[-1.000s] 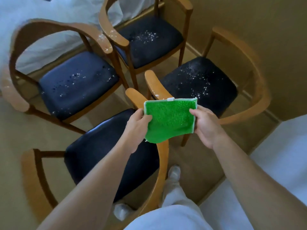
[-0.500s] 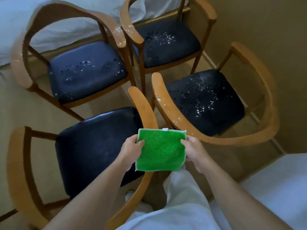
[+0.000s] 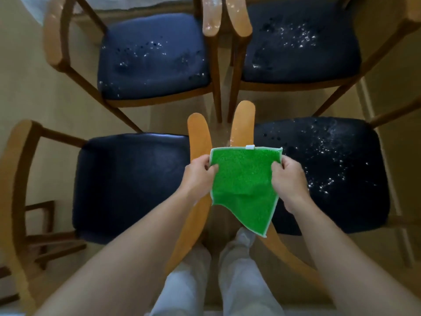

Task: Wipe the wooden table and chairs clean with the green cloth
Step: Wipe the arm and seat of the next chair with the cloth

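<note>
A person holds a green cloth [image 3: 245, 185] spread over four wooden armchairs.

Nearest, pale trouser legs [image 3: 241, 281] stand between two curved armrests. The left hand [image 3: 198, 175] and right hand [image 3: 288, 179] pinch the cloth's side edges, its lower corner hanging; it is fuzzy, white-edged, with a small white tag too small to read. The near left seat [image 3: 132, 185] looks clean; the near right seat [image 3: 330, 169] and both far seats [image 3: 155, 55] carry white specks, perhaps droplets.

Meeting room: four matching armchairs [image 3: 155, 58]
</note>
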Tool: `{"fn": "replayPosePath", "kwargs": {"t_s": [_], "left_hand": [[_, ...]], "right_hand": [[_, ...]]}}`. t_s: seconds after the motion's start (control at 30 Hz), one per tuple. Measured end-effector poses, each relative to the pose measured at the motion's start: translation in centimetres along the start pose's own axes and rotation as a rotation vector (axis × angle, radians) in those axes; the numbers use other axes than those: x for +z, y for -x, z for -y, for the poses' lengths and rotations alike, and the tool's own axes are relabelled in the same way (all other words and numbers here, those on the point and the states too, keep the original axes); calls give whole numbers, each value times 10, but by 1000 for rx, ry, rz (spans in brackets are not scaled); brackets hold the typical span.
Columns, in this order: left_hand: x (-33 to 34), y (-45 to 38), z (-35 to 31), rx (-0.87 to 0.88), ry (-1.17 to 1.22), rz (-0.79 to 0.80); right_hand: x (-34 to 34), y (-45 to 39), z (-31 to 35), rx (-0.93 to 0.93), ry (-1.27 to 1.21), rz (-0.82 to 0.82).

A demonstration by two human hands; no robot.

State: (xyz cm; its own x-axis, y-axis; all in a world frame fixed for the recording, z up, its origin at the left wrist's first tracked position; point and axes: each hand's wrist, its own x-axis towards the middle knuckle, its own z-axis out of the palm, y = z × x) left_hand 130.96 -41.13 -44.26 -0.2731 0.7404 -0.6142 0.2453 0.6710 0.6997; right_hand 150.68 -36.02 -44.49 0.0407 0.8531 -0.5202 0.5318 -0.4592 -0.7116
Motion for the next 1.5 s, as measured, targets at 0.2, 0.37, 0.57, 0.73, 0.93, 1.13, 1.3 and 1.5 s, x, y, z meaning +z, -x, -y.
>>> {"fn": "replayPosePath", "kwargs": {"t_s": [0.2,0.37,0.57,0.73,0.93,1.13,1.3,1.5], "left_hand": [[0,-38,13,200,-520,-342],[-2,-73,19,246,-571,-393],[21,-116,6,237,-685,-467],[27,-119,12,251,-709,-561],[29,-119,9,240,-712,-564],[28,-119,8,223,-748,-577],[28,-117,8,219,-757,-584],[28,-117,9,214,-757,-594]], "right_hand": [[56,28,-41,-513,562,-40],[94,24,-67,-575,916,6],[93,-27,-34,-584,883,20],[93,-125,35,-571,850,-7],[95,-123,36,-593,870,-31],[88,4,-56,-694,1019,74],[86,0,-53,-688,992,113],[114,-112,49,-477,893,-65]]}}
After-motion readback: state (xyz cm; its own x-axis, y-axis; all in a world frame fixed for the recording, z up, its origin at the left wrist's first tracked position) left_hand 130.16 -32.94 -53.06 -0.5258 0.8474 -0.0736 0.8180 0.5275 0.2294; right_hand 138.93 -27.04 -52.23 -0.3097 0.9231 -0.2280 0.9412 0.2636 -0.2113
